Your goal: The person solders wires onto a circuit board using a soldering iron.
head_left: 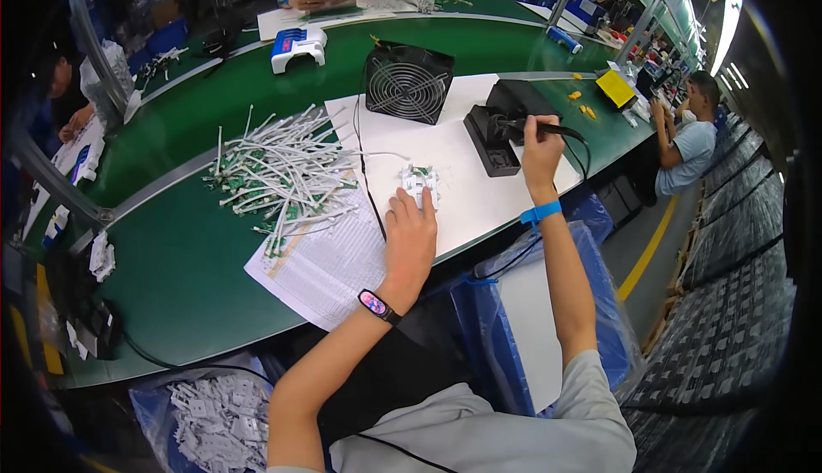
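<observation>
My left hand [411,237] holds a small white plastic part [419,184] down on the white work sheet [467,216] with its fingertips. At the part's far end a bit of green circuit board shows. My right hand [541,160] is closed round the handle of a soldering iron [552,130], whose tip is hidden at the black stand [494,158]. Left of the white part lies a heap of white wires with small green boards [287,165], partly over a printed paper sheet [330,259].
A black fan [409,83] with a round grille stands behind the white part. Blue-lined bins [535,327] sit below the table edge, one full of white plastic parts [221,422]. Behind runs a green conveyor [342,53]; other people work across it and at right.
</observation>
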A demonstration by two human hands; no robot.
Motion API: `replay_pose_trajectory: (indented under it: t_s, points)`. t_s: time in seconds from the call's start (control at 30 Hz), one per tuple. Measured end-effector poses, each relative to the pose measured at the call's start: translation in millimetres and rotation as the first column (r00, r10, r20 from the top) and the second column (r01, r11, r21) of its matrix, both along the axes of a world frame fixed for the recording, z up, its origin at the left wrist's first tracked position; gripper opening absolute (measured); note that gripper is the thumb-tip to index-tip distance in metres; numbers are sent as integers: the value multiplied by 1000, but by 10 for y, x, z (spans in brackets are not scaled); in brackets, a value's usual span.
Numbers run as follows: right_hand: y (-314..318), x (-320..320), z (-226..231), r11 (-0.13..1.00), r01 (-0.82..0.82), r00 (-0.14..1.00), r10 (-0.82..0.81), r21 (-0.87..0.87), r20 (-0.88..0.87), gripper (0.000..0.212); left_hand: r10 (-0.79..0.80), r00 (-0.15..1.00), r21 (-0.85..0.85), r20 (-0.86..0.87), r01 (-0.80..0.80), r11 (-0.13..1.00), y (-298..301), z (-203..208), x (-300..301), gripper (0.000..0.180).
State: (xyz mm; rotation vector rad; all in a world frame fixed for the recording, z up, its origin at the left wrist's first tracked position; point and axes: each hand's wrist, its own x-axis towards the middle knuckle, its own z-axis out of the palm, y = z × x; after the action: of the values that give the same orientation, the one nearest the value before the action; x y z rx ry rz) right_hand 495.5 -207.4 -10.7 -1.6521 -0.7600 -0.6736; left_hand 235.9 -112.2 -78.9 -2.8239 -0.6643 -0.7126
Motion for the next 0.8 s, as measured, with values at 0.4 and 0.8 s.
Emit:
replay_pose_trajectory:
  t_s: [0.4,0.8]
  points:
    - [263,206,-133,982,-51,987,22,-180,-156,25,-37,996,-66,78,42,997,29,-11,-45,50]
    - [319,262,-114,979,-16,984,-20,-202,-178,25,-46,986,-109,159,63,992,10,-20,-40,47]
